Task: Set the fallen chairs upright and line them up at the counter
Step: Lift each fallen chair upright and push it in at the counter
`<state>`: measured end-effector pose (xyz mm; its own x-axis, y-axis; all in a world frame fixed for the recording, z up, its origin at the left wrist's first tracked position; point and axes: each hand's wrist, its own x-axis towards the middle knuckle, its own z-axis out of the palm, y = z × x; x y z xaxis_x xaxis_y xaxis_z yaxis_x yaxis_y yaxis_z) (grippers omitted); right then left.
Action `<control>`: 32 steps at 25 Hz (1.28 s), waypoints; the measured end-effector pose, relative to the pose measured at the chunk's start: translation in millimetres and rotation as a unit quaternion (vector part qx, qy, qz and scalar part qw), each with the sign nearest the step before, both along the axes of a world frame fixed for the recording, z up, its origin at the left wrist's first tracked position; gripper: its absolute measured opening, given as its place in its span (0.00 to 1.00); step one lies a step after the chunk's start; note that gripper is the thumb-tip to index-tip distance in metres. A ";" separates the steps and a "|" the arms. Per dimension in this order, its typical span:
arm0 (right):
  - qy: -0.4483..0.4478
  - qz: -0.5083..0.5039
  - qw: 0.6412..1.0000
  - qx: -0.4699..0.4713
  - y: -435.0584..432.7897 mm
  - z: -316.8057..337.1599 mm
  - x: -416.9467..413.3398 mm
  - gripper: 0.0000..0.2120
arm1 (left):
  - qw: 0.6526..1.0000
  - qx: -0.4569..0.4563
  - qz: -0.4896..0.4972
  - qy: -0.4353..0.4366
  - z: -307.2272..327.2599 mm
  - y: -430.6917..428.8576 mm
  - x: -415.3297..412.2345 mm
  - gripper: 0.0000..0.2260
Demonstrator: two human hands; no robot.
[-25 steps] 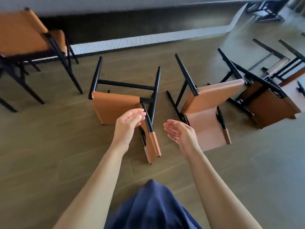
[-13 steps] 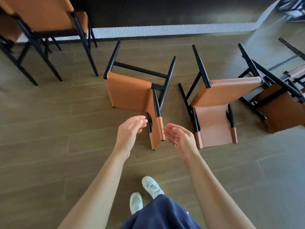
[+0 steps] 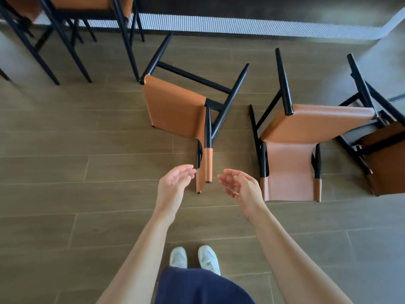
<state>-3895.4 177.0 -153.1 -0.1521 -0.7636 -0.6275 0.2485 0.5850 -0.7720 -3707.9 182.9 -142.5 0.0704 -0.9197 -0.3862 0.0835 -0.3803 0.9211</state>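
I have the left hand and the right hand both spread, palms facing each other, holding nothing, on either side of the backrest end of the nearest fallen chair of tan leather with black metal legs. It lies on the wooden plank floor, legs toward the white ribbed counter base. A second fallen chair lies just right of it, and a third fallen chair beyond. Upright chairs stand at the counter, top left.

Floor: grey-brown wood-look planks.
Middle chair: on its side, centre of frame, legs toward the top.
Right chair: on its back, just right of it.
Far-right chair: tipped over, cut off at the right edge.
Upright chairs: standing, upper left.
Shoes: pale pair, bottom centre.
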 end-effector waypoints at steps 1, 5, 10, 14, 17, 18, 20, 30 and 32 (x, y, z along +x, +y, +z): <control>0.002 -0.002 1.000 0.004 -0.7 -12.3 -3.8 0.16 | 1.000 0.002 0.006 0.001 -11.7 -1.1 -2.8 0.14; -0.010 -0.068 0.997 0.043 -7.9 -78.9 -9.4 0.12 | 1.000 0.017 0.007 -0.001 -74.4 -9.7 -13.3 0.13; -0.004 -0.114 0.990 0.084 -20.3 -176.1 -10.9 0.12 | 1.000 0.018 0.017 -0.009 -158.7 -24.3 -18.7 0.07; 0.005 -0.116 0.989 0.090 -31.7 -260.9 -8.2 0.15 | 0.999 0.032 0.034 -0.019 -237.8 -36.5 -29.7 0.11; -0.004 -0.123 0.989 0.087 -38.5 -314.9 -4.9 0.13 | 0.999 0.038 0.028 -0.018 -287.9 -43.0 -36.0 0.13; -0.010 -0.124 0.989 0.084 -41.1 -332.7 -3.9 0.13 | 0.999 0.037 0.029 -0.019 -305.1 -46.1 -35.6 0.13; -0.017 -0.124 0.989 0.077 -45.7 -367.5 -2.2 0.13 | 0.999 0.033 0.028 -0.025 -340.0 -53.9 -33.1 0.13; -0.016 -0.071 0.997 0.026 -71.2 -501.9 -7.1 0.09 | 0.979 -0.014 -0.141 -0.147 -484.8 -103.5 -33.1 0.09; -0.008 -0.049 0.999 0.011 -78.0 -517.8 -7.7 0.09 | 0.969 -0.013 -0.181 -0.169 -509.5 -110.6 -30.2 0.10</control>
